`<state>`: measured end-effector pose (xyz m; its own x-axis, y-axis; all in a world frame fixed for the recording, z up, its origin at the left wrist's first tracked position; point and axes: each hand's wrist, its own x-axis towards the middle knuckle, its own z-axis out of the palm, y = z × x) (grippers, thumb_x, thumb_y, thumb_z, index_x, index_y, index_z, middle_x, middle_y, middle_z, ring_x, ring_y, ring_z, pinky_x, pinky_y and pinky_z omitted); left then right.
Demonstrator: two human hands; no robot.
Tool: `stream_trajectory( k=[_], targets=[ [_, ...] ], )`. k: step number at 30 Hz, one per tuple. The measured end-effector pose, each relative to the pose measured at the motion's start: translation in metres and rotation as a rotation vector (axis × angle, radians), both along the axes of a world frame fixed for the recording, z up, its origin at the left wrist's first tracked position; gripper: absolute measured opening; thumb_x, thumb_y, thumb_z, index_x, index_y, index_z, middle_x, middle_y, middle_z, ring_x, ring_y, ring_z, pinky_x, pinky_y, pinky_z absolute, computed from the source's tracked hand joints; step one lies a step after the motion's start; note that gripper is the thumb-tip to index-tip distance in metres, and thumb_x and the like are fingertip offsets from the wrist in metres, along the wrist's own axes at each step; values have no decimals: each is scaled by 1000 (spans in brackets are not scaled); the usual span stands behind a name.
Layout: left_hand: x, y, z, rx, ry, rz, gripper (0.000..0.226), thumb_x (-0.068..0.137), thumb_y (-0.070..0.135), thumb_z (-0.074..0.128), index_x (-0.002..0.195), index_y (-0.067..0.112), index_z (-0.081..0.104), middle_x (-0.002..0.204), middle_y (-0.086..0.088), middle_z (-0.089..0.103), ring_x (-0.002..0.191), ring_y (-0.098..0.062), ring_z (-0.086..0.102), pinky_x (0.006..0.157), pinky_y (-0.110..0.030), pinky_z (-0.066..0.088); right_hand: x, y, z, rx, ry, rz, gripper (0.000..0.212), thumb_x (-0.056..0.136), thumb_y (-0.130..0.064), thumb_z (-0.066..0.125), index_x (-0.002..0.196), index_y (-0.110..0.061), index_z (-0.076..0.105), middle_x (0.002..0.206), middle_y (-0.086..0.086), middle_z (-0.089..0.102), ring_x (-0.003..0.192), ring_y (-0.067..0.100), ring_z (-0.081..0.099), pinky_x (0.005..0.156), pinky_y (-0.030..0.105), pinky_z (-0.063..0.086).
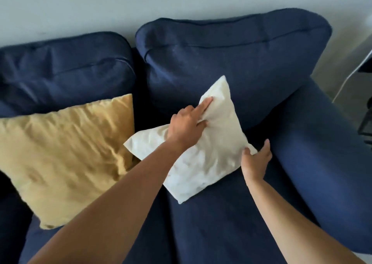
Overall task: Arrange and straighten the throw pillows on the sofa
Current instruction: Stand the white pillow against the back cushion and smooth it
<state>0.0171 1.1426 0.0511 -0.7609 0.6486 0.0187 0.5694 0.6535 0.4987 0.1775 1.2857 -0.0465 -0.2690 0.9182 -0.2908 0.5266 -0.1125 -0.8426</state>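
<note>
A small white pillow (pixel 209 149) lies tilted like a diamond on the right seat of the navy sofa (pixel 231 213), its top corner leaning on the back cushion. My left hand (pixel 187 124) rests on its upper left part, fingers pinching the fabric. My right hand (pixel 256 161) holds the pillow's right corner, thumb on top and fingers behind it. A larger mustard yellow pillow (pixel 66 155) leans on the left seat against the left back cushion, its right edge just touching the white pillow's left corner.
Two navy back cushions (pixel 231 58) stand against a pale wall. The sofa's right armrest (pixel 322 143) runs beside my right hand. A dark stand with a white leg (pixel 350 76) sits off the sofa's right end.
</note>
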Motion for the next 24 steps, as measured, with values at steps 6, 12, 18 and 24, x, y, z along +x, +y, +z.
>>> stream_trajectory(
  k=[6,12,18,24],
  targets=[
    [-7,-23,-53,-319,6,-47,71,98,43,53,158,44,14,163,4,25,149,-20,22,121,-47,8,-50,11,32,200,66,413,61,95,-32,51,152,-33,31,158,-9,32,141,10,37,110,33,33],
    [8,-71,-70,39,88,221,74,93,39,64,157,39,26,166,-3,23,153,-24,16,121,-50,8,-95,7,54,607,-231,773,69,97,-33,58,156,-30,23,164,8,21,147,27,27,109,55,30],
    [0,-86,-66,519,-512,782,90,85,46,73,157,39,20,161,-2,22,142,-27,38,111,-39,37,-131,18,76,362,-299,624,91,90,-49,62,158,-29,6,165,8,12,147,28,26,113,54,24],
    [-15,-59,-69,488,-790,983,117,75,61,77,156,49,-6,166,-9,12,142,-37,35,109,-46,35,-147,42,65,89,-144,507,102,86,-45,69,157,-35,-3,164,4,17,142,27,38,100,39,36]
  ],
)
